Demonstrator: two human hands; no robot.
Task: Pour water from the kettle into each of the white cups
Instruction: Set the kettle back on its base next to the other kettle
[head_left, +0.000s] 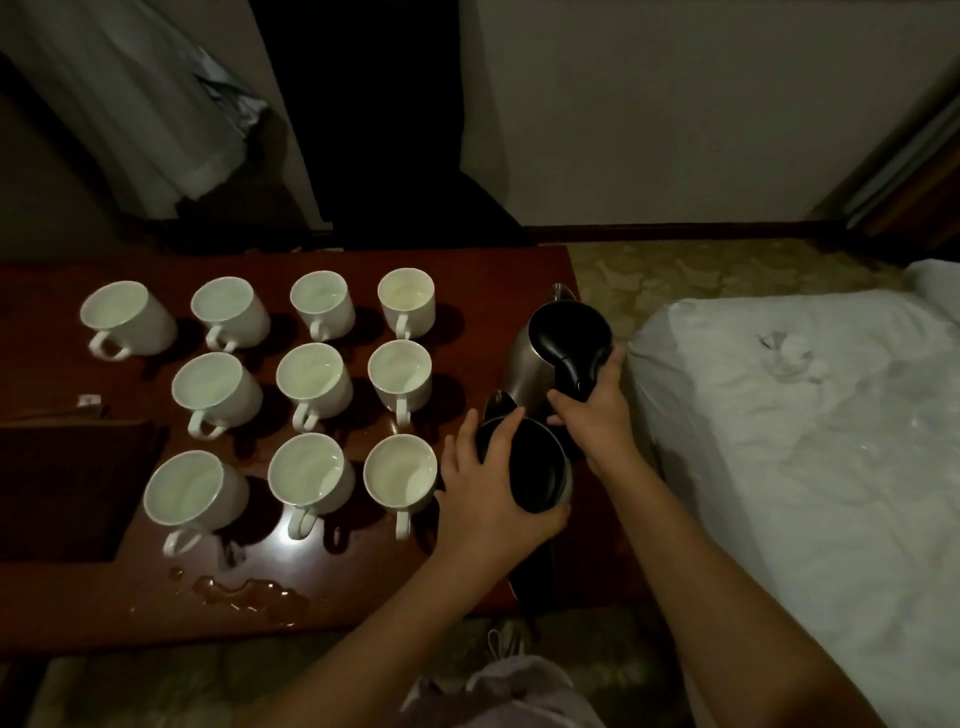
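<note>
Ten white cups (314, 382) stand in rows on the brown table (467, 270), from its far edge toward the near edge. Two kettles stand by the right edge. The right hand (592, 410) grips the handle of the far kettle (563, 343). The left hand (488, 488) wraps around the near kettle (535, 467). A water puddle (249, 597) lies by the near edge

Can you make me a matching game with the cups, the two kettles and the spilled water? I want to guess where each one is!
Things:
1. far kettle
2. near kettle
3. puddle
4. white cups

Places:
A. near edge of the table
B. under the left hand
C. handle in the right hand
D. in rows, left of the kettles

Pairs: 1-C, 2-B, 3-A, 4-D
</note>
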